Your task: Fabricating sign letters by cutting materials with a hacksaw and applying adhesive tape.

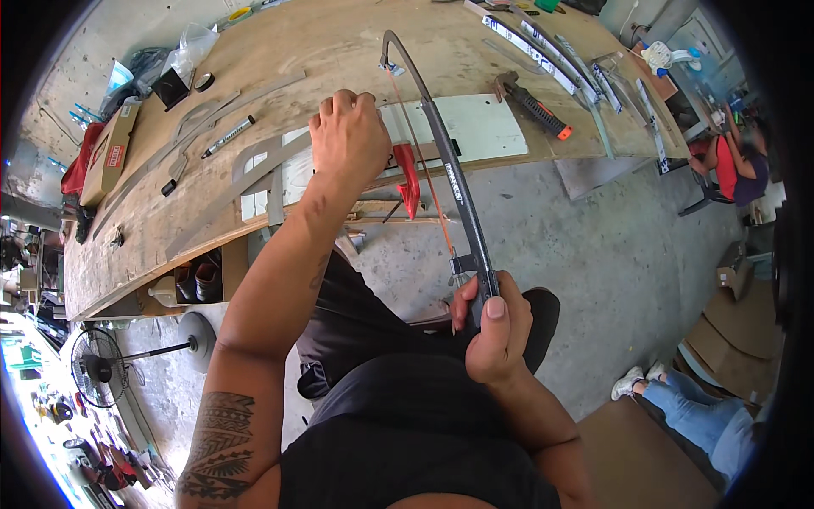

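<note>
My right hand (498, 335) is wrapped round the handle of a black hacksaw (449, 161). The saw points away from me, its thin orange blade (426, 176) crossing the bench edge just right of a red clamp (408, 178). My left hand (349, 136) is closed over a long flat grey metal strip (246, 180), its fingertips hidden beneath the knuckles. Under both strip and saw lies a white panel (496, 127) at the bench's near edge. Blade and strip lie close together; I cannot tell whether they touch.
On the wooden bench (280, 51) are a hammer (530, 106), a black marker (229, 136), more metal strips (191, 127) and a cardboard box (110, 157). Several labelled bars (543, 59) lie far right. A standing fan (97, 365) is at lower left. Other people (729, 165) are at right.
</note>
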